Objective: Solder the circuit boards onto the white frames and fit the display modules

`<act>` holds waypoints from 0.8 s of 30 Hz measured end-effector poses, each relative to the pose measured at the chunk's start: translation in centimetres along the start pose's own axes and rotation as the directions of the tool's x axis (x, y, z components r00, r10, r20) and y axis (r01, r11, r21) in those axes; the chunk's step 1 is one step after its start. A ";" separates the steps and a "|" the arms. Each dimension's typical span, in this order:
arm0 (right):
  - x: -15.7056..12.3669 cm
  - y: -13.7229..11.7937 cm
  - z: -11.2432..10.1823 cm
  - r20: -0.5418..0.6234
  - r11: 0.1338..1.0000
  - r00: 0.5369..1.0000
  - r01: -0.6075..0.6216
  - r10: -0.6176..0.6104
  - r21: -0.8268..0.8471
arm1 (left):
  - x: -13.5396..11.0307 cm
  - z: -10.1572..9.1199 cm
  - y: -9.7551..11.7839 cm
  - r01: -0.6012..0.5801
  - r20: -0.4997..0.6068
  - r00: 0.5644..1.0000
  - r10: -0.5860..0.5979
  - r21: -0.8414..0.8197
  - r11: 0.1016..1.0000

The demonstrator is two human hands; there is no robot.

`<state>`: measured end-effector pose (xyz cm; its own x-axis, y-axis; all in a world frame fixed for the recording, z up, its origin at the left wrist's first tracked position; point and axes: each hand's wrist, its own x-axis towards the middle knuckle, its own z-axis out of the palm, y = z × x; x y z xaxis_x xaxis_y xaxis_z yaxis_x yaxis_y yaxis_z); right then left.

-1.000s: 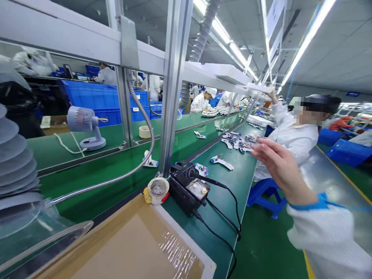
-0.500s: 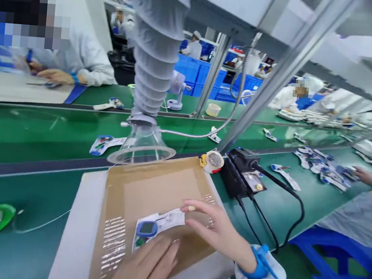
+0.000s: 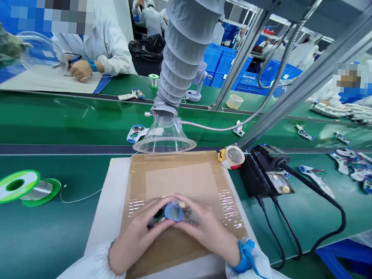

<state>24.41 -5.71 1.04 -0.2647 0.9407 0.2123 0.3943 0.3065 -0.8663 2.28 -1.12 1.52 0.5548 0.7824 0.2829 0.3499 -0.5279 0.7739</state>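
Both our hands, the left hand [image 3: 135, 238] and the right hand [image 3: 207, 231], curl narrowly around a blue-rimmed electronic device [image 3: 174, 212], steadying it over the taped cardboard pad [image 3: 182, 182] beneath the clear fume funnel [image 3: 165, 135].

your view is bright and even, with only soft shadows under your left hand [image 3: 138, 236] and right hand [image 3: 209, 231], both sharp. glare streaks across the clear tape [image 3: 230, 207] and glints along the green conveyor belt [image 3: 61, 121]. the frame bends and darkens toward the right corners, and a blocky pixelated patch [image 3: 51, 4] smears the top left.
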 end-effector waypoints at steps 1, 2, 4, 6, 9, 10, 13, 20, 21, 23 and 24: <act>-0.1 -0.1 -0.2 -0.050 1.000 0.999 -0.013 0.014 0.015 | 0.1 0.4 0.3 0.044 -0.043 0.998 -0.046 -0.038 0.998; -0.2 -0.2 -0.4 -0.097 0.999 0.995 -0.029 0.031 0.024 | 0.3 0.6 0.6 0.086 -0.073 0.993 -0.091 -0.074 0.994; -0.3 -0.5 -0.9 -0.156 0.998 0.986 -0.059 0.061 0.022 | 0.9 0.8 1.3 0.148 -0.087 0.983 -0.162 -0.144 0.978; -0.3 -0.8 -1.6 -0.183 0.998 0.981 -0.064 0.062 -0.006 | 1.6 0.7 1.9 0.165 -0.060 0.982 -0.181 -0.212 0.963; -0.1 -1.5 -2.8 -0.205 0.993 0.978 0.025 -0.048 -0.115 | 2.6 0.3 2.7 0.115 -0.034 0.991 -0.128 -0.248 0.962; -0.1 -1.7 -3.2 -0.202 0.981 0.973 0.077 -0.112 -0.175 | 2.8 0.2 2.9 0.083 -0.044 0.994 -0.096 -0.234 0.969; -0.1 -2.1 -4.2 -0.152 0.907 0.944 0.221 -0.291 -0.359 | 3.2 0.2 3.4 -0.037 -0.086 0.996 0.023 -0.160 0.986; 0.1 -3.0 -5.2 -0.045 0.770 0.897 0.350 -0.439 -0.534 | 3.0 0.6 3.4 -0.134 -0.102 0.987 0.126 -0.078 0.988; 0.2 -3.1 -5.3 -0.042 0.762 0.892 0.359 -0.450 -0.539 | 3.0 0.7 3.3 -0.135 -0.106 0.986 0.127 -0.075 0.988; 0.3 -3.1 -5.5 -0.040 0.752 0.887 0.366 -0.461 -0.548 | 2.9 0.8 3.3 -0.140 -0.112 0.985 0.132 -0.069 0.988; 0.3 -3.1 -5.6 -0.038 0.747 0.884 0.370 -0.466 -0.552 | 2.9 0.8 3.3 -0.145 -0.116 0.984 0.137 -0.065 0.987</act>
<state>28.00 -5.54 6.30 -0.3847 0.6942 0.6084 0.6827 0.6576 -0.3186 5.70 -0.86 4.44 0.5062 0.7358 0.4499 0.2159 -0.6132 0.7599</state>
